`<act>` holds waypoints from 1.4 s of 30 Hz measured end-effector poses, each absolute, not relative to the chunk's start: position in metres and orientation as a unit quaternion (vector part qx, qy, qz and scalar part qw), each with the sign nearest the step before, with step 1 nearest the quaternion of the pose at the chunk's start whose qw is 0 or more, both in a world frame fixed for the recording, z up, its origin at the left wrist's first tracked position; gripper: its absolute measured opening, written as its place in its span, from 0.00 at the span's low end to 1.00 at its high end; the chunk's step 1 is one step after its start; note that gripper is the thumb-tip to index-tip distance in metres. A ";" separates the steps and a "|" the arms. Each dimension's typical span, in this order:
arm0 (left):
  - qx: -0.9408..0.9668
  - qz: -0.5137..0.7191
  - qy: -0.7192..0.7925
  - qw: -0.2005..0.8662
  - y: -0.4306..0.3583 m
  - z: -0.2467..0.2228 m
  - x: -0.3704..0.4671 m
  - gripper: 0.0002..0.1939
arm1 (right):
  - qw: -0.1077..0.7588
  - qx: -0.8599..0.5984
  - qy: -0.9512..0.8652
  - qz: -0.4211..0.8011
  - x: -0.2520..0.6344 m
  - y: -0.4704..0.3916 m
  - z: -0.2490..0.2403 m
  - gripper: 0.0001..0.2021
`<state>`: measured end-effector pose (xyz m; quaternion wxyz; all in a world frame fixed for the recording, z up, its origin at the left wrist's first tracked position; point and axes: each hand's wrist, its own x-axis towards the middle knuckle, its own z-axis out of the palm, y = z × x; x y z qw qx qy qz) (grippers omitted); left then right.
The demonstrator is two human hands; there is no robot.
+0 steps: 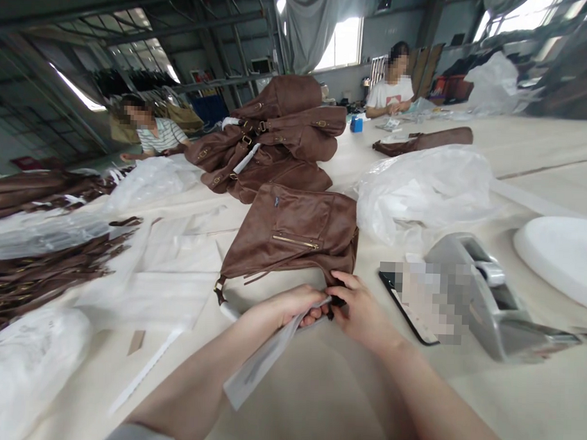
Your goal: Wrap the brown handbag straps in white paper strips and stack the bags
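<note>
Holding the white strip [264, 365] flat helps; beside the leather handbag [301, 214], my left hand [300, 305] grips it, my right hand [367, 315] pinches the strap [339, 302].

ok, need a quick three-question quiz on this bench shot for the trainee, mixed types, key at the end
1. True or false: the pile of brown bags lies beyond the single bag that has its zip showing.
2. What does the left hand grip?
a) a phone
b) a white strip
c) a blue box
3. Fill in: the tape dispenser stands on the person's ___ side.

Key: 1 true; 2 b; 3 right.
</note>
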<state>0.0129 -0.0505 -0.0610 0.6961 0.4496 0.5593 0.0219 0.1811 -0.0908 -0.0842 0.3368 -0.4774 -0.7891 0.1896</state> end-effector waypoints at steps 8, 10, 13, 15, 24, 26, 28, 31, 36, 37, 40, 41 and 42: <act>0.492 0.036 0.546 0.677 -0.051 -0.054 -0.001 0.23 | 0.378 -0.488 -0.762 0.193 0.188 -0.092 -0.081 0.18; 0.505 0.034 0.526 0.683 -0.051 -0.053 -0.005 0.21 | 0.394 -0.491 -0.755 0.186 0.188 -0.092 -0.080 0.16; 0.517 0.045 0.529 0.672 -0.051 -0.055 -0.005 0.18 | 0.412 -0.499 -0.744 0.165 0.190 -0.092 -0.076 0.10; 0.517 0.047 0.536 0.665 -0.051 -0.058 -0.003 0.17 | 0.415 -0.515 -0.735 0.155 0.192 -0.092 -0.072 0.08; 0.501 0.071 0.529 0.681 -0.049 -0.061 0.007 0.17 | 0.372 -0.535 -0.730 0.204 0.191 -0.096 -0.068 0.06; 0.496 0.080 0.534 0.680 -0.049 -0.061 0.008 0.17 | 0.362 -0.531 -0.738 0.206 0.190 -0.097 -0.066 0.05; 0.493 0.083 0.543 0.674 -0.049 -0.061 0.009 0.17 | 0.344 -0.533 -0.748 0.194 0.188 -0.099 -0.064 0.04; 0.493 0.078 0.558 0.663 -0.049 -0.058 0.011 0.16 | 0.304 -0.545 -0.766 0.154 0.184 -0.103 -0.060 0.02; 0.496 0.040 0.582 0.643 -0.048 -0.053 0.013 0.16 | 0.230 -0.577 -0.780 0.078 0.174 -0.108 -0.060 0.03; 0.496 0.028 0.585 0.641 -0.048 -0.052 0.013 0.16 | 0.221 -0.580 -0.780 0.074 0.173 -0.108 -0.060 0.04; 0.500 -0.015 0.576 0.647 -0.046 -0.051 0.012 0.16 | 0.217 -0.570 -0.788 0.085 0.174 -0.108 -0.061 0.07; 0.503 -0.029 0.569 0.650 -0.046 -0.050 0.012 0.17 | 0.223 -0.564 -0.790 0.091 0.175 -0.109 -0.060 0.07; 0.505 -0.040 0.560 0.655 -0.046 -0.050 0.012 0.17 | 0.229 -0.558 -0.792 0.095 0.177 -0.109 -0.060 0.07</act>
